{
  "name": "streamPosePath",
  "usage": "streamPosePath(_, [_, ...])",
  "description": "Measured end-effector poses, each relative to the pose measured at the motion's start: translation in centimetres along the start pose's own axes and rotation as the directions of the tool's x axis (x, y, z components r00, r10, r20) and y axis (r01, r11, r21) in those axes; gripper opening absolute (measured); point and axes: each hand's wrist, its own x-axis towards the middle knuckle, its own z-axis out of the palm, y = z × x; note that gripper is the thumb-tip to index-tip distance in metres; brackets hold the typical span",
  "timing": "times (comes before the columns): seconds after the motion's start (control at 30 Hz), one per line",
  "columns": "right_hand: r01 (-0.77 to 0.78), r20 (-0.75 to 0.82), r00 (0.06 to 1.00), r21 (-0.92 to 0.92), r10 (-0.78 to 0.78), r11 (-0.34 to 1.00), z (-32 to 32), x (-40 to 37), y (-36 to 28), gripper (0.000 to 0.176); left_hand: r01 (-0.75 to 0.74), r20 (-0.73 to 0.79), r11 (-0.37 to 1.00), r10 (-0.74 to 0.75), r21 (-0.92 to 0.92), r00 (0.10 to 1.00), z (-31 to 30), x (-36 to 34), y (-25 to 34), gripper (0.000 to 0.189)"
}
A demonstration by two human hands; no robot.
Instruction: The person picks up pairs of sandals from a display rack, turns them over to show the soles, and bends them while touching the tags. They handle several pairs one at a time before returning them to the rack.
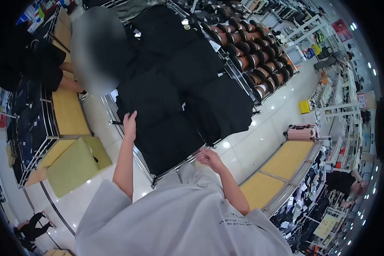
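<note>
Stacks of folded black garments (158,102) cover the metal-framed display table (141,164) in front of me. My left hand (130,124) lies along the left edge of the near stack, fingers stretched out against the black cloth. At the table's front rail, close to my body, my right hand (210,159) hovers with its fingers loosely bent and apart, holding nothing. Small white tags (183,106) show among the dark folds.
Rows of brown shoes (260,59) fill a rack behind the table. A green box (74,164) stands on the floor at left, near a person in black (34,64). To the right are a wooden-topped bench (281,164) and a pink suitcase (303,132).
</note>
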Motion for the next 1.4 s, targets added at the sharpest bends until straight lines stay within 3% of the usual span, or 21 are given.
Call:
streamPosePath(0.03, [0.011,-0.035,0.999,0.025,-0.01,1.0,-1.3,-0.5,0.1,0.034,-0.047,-0.01,0.994,0.048,0.096,0.999,0.2,-1.5,-0.8,0.058])
streamPosePath(0.07, [0.023,-0.071,0.997,0.05,-0.019,0.998,-2.7,-1.1,0.4,0.033,-0.189,-0.035,0.955,0.202,0.227,0.979,0.3,-2.8,-2.5,0.052])
streamPosePath(0.1, [0.018,-0.096,0.995,0.09,-0.009,0.996,-2.4,-1.0,1.7,0.033,-0.331,-0.052,0.848,0.385,0.413,0.922,-1.6,-4.4,-1.9,0.046])
streamPosePath(0.17, [0.027,-0.257,0.966,0.076,-0.006,0.997,-7.2,-2.8,3.2,0.032,-0.46,0.017,0.672,0.554,0.58,0.832,1.0,-9.3,-3.2,0.037])
streamPosePath(0.27, [-0.063,-0.427,0.903,-0.011,0.052,0.998,-14.4,-4.1,8.6,0.034,-0.663,0.32,0.48,0.614,0.574,0.721,5.1,-13.1,-4.0,0.032])
streamPosePath(0.37, [-0.231,-0.505,0.843,-0.029,0.185,0.973,-20.7,-6.3,16.4,0.035,-0.765,0.547,0.48,0.536,0.429,0.643,11.1,-16.3,-2.7,0.033])
streamPosePath(0.43, [-0.356,-0.475,0.811,0.065,0.343,0.932,-23.7,-8.1,20.2,0.034,-0.824,0.622,0.42,0.542,0.381,0.565,15.9,-17.5,-1.2,0.035])
streamPosePath(0.5, [-0.457,-0.509,0.776,-0.046,0.373,0.888,-25.0,-10.3,21.7,0.029,-0.882,0.669,0.334,0.575,0.333,0.471,20.8,-17.5,-0.1,0.038])
streamPosePath(0.57, [-0.421,-0.511,0.789,-0.048,0.34,0.906,-26.7,-12.2,22.2,0.031,-0.93,0.689,0.227,0.625,0.289,0.367,26.0,-17.7,0.9,0.041])
streamPosePath(0.63, [-0.361,-0.526,0.802,-0.052,0.282,0.931,-29.1,-14.3,23.0,0.031,-0.927,0.696,0.113,0.629,0.357,0.345,30.9,-18.3,1.4,0.045])
streamPosePath(0.7, [-0.27,-0.551,0.813,-0.07,0.189,0.96,-31.6,-16.2,23.6,0.03,-0.873,0.692,0.039,0.594,0.486,0.411,35.6,-18.1,0.5,0.055])
streamPosePath(0.83, [-0.2,-0.542,0.831,-0.087,0.122,0.976,-36.8,-20.5,25.6,0.03,-0.64,0.618,-0.115,0.432,0.76,0.657,40.1,-16.9,-4.7,0.067])
streamPosePath(0.93, [-0.099,-0.602,0.792,0.033,0.099,0.994,-37.8,-24.8,24.9,0.03,-0.597,0.607,-0.207,0.507,0.775,0.612,40.4,-17.4,-6.3,0.07])
streamPosePath(1.1, [-0.019,-0.657,0.711,0.337,0.25,0.941,-39.0,-27.6,24.6,0.03,-0.555,0.604,-0.278,0.548,0.784,0.579,40.8,-17.7,-7.3,0.067])
streamPosePath(1.2, [0.055,-0.592,0.75,0.499,0.294,0.865,-41.3,-25.3,25.9,0.03,-0.532,0.599,-0.304,0.568,0.79,0.564,41.1,-18.3,-7.6,0.065])
streamPosePath(1.3, [-0.017,-0.594,0.74,0.453,0.316,0.891,-43.7,-21.7,24.4,0.029,-0.523,0.597,-0.318,0.589,0.791,0.545,41.2,-18.4,-7.8,0.064])
streamPosePath(1.4, [0.022,-0.569,0.789,0.403,0.231,0.915,-45.7,-19.3,21.0,0.03,-0.527,0.594,-0.313,0.604,0.79,0.532,41.6,-18.8,-7.8,0.065])
